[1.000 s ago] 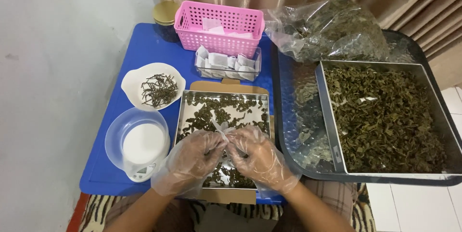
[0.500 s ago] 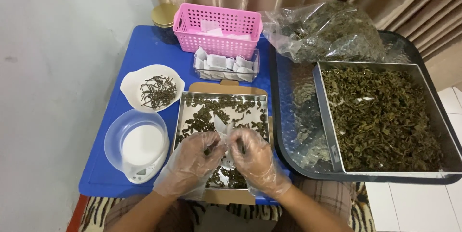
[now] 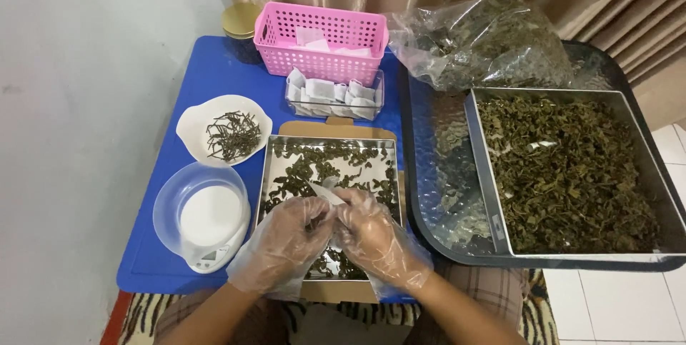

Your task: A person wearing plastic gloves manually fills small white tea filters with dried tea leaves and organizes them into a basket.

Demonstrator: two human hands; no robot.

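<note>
A: Sachet (image 3: 323, 193), small, white paper, sits between both gloved hands, over the near half of the small steel tray (image 3: 270, 173) of dried leaves.

B: Which hand has it?

A: Both. Left hand (image 3: 286, 248) is curled, fingertips pinching the sachet's lower left side. Right hand (image 3: 375, 238) is curled too, fingertips closed on its right edge. The two hands touch at the middle.

B: Long axis?

A: Runs from upper left down to lower right, tip pointing away from the person toward the tray's middle. Whether its mouth is open I can't tell, too small and covered by fingers.

B: Which hand is nearer the leaves?

A: About equal, both hover just above them. Right hand sits slightly farther forward.

B: Surroundings?

A: White bowl (image 3: 193, 120) of stems and a digital scale with clear bowl (image 3: 204, 220) to the left, on the blue table (image 3: 214, 73). Clear box of sachets (image 3: 332, 95) and pink basket (image 3: 321, 41) beyond the tray. Big tray of leaves (image 3: 572, 166) well apart on the right.
</note>
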